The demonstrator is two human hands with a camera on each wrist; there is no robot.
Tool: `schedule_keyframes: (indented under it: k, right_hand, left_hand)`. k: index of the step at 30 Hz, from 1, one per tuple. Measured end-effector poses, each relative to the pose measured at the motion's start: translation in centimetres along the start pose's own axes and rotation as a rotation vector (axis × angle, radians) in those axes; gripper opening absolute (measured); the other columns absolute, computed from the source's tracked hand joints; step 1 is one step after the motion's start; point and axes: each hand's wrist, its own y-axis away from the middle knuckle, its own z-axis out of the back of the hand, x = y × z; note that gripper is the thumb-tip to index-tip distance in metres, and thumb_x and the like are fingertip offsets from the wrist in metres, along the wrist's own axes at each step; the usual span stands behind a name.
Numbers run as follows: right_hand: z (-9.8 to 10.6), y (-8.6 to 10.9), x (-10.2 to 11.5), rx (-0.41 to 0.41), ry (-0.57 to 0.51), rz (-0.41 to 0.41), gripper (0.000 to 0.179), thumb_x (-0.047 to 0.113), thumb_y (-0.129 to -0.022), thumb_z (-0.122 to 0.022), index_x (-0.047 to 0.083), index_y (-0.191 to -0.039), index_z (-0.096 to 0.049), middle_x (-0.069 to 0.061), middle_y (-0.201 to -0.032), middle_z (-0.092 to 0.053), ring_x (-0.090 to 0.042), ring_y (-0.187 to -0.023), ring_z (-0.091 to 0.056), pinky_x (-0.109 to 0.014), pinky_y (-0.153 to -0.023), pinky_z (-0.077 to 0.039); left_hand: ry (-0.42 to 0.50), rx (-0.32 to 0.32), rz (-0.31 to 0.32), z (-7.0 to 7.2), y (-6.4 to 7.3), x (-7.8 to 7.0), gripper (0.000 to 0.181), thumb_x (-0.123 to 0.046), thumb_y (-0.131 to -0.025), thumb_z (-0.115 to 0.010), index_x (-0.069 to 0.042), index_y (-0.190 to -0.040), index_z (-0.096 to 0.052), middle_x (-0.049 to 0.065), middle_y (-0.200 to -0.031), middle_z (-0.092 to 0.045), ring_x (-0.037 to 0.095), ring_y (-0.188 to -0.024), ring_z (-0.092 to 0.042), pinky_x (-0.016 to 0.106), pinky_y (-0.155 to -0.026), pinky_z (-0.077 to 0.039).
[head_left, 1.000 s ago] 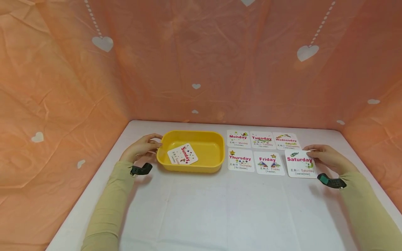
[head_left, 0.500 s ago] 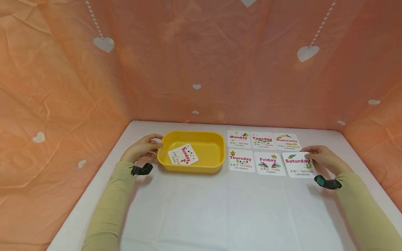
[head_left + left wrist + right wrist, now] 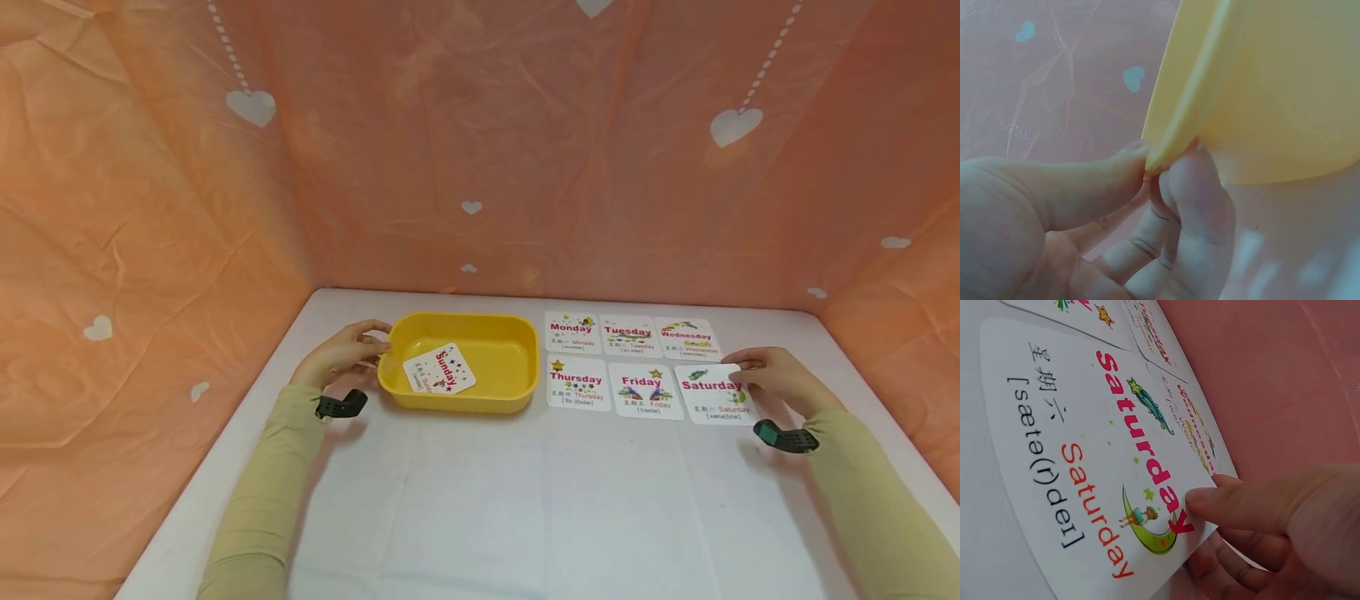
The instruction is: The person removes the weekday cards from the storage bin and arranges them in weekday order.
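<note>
At the left end of a yellow plastic tray (image 3: 495,400), my left hand (image 3: 341,354) pinches the rim between thumb and curled fingers. The left wrist view shows the thumb (image 3: 1097,187) against the tray's edge (image 3: 1191,94). Inside the tray a white Sunday card (image 3: 438,369) lies at a slant. On the right, my right hand (image 3: 780,379) holds the Saturday card (image 3: 708,400) by its right edge. In the right wrist view its thumb lies on top of the Saturday card (image 3: 1097,475), with the other fingers under the edge. This card lines up beside the Friday card (image 3: 648,400).
Behind are the Monday card (image 3: 572,342), Tuesday card (image 3: 628,343) and Wednesday card (image 3: 686,346) in a row. The Thursday card (image 3: 577,392) lies left of Friday. White cloth covers the table (image 3: 480,500); an orange curtain (image 3: 525,167) with hearts hangs around it.
The Saturday card has come left and down, from overlapping the Wednesday card's corner to its place beside Friday, with my right hand following. My left hand stays on the tray rim.
</note>
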Motion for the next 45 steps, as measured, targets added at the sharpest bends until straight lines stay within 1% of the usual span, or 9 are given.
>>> schedule_keyframes:
  k: [5, 9, 14, 19, 26, 34, 38, 41, 45]
  right_hand:
    - [-0.04, 0.2, 0.05, -0.05, 0.017, -0.025, 0.052, 0.02, -0.089, -0.068, -0.013, -0.126, -0.049, -0.02, -0.107, -0.06, -0.026, -0.091, -0.054, -0.025, -0.068, -0.047]
    - [-0.04, 0.39, -0.1, -0.075, 0.036, -0.037, 0.055, 0.024, -0.088, -0.069, -0.011, -0.126, -0.051, -0.019, -0.106, -0.06, -0.031, -0.095, -0.051, -0.033, -0.074, -0.042]
    - [-0.13, 0.5, -0.36, -0.119, 0.046, -0.007, 0.052, 0.023, -0.087, -0.071, -0.011, -0.122, -0.054, -0.017, -0.102, -0.064, -0.035, -0.099, -0.049, -0.039, -0.076, -0.037]
    - [-0.28, 0.36, -0.61, -0.15, 0.044, 0.0, 0.051, 0.022, -0.085, -0.072, -0.01, -0.12, -0.055, -0.013, -0.097, -0.064, -0.033, -0.096, -0.05, -0.035, -0.074, -0.038]
    - [-0.33, 0.19, -0.67, -0.167, 0.049, -0.019, 0.054, 0.023, -0.082, -0.076, -0.01, -0.119, -0.055, -0.008, -0.093, -0.063, -0.024, -0.086, -0.054, -0.026, -0.067, -0.044]
    - [-0.38, 0.74, 0.05, -0.134, -0.018, -0.083, 0.062, 0.028, -0.081, -0.077, -0.01, -0.121, -0.052, -0.012, -0.095, -0.063, -0.035, -0.098, -0.049, -0.042, -0.08, -0.038]
    - [-0.45, 0.48, -0.14, -0.145, -0.018, -0.092, 0.061, 0.028, -0.08, -0.079, -0.01, -0.12, -0.053, -0.012, -0.094, -0.063, -0.034, -0.096, -0.049, -0.039, -0.078, -0.039]
    - [-0.55, 0.29, -0.25, -0.157, -0.004, -0.089, 0.058, 0.025, -0.08, -0.079, -0.01, -0.118, -0.054, -0.01, -0.091, -0.063, -0.031, -0.092, -0.052, -0.035, -0.075, -0.04]
    - [-0.62, 0.33, -0.15, -0.161, -0.002, -0.086, 0.057, 0.024, -0.08, -0.078, -0.01, -0.119, -0.054, -0.011, -0.092, -0.063, -0.032, -0.092, -0.052, -0.034, -0.074, -0.041]
  left_hand:
    - [-0.011, -0.002, 0.012, -0.08, -0.03, 0.0, 0.045, -0.019, -0.098, -0.056, -0.008, -0.139, -0.039, 0.021, -0.115, -0.057, 0.025, -0.09, -0.06, 0.04, -0.083, -0.05]
    - [-0.015, -0.004, 0.019, -0.06, -0.06, -0.01, 0.044, -0.018, -0.098, -0.055, -0.009, -0.139, -0.04, 0.021, -0.115, -0.057, 0.025, -0.09, -0.06, 0.039, -0.082, -0.051]
    - [-0.017, -0.005, 0.02, -0.01, -0.04, -0.02, 0.045, -0.018, -0.098, -0.055, -0.009, -0.139, -0.039, 0.021, -0.115, -0.057, 0.025, -0.09, -0.06, 0.039, -0.081, -0.051]
    - [-0.015, -0.01, 0.022, -0.09, 0.0, 0.02, 0.046, -0.019, -0.098, -0.056, -0.009, -0.139, -0.039, 0.019, -0.113, -0.058, 0.025, -0.089, -0.059, 0.039, -0.082, -0.05]
    - [-0.005, -0.012, 0.018, -0.11, 0.02, 0.11, 0.046, -0.019, -0.098, -0.056, -0.008, -0.139, -0.04, 0.018, -0.11, -0.058, 0.024, -0.089, -0.059, 0.038, -0.081, -0.051]
    - [0.025, 0.007, -0.005, -0.09, 0.09, 0.15, 0.048, -0.017, -0.098, -0.055, -0.005, -0.141, -0.037, 0.019, -0.111, -0.057, 0.022, -0.087, -0.06, 0.04, -0.083, -0.05]
    - [0.029, -0.005, 0.002, -0.14, 0.05, 0.09, 0.046, -0.016, -0.098, -0.055, -0.007, -0.14, -0.038, 0.018, -0.109, -0.057, 0.022, -0.087, -0.06, 0.04, -0.083, -0.051]
    - [0.038, -0.003, -0.011, -0.18, -0.02, 0.16, 0.045, -0.016, -0.099, -0.054, -0.005, -0.139, -0.038, 0.02, -0.111, -0.058, 0.023, -0.087, -0.061, 0.042, -0.082, -0.051]
    - [0.036, 0.002, -0.017, -0.2, -0.12, 0.27, 0.045, -0.016, -0.099, -0.054, -0.004, -0.139, -0.038, 0.021, -0.112, -0.058, 0.024, -0.087, -0.061, 0.042, -0.081, -0.051]
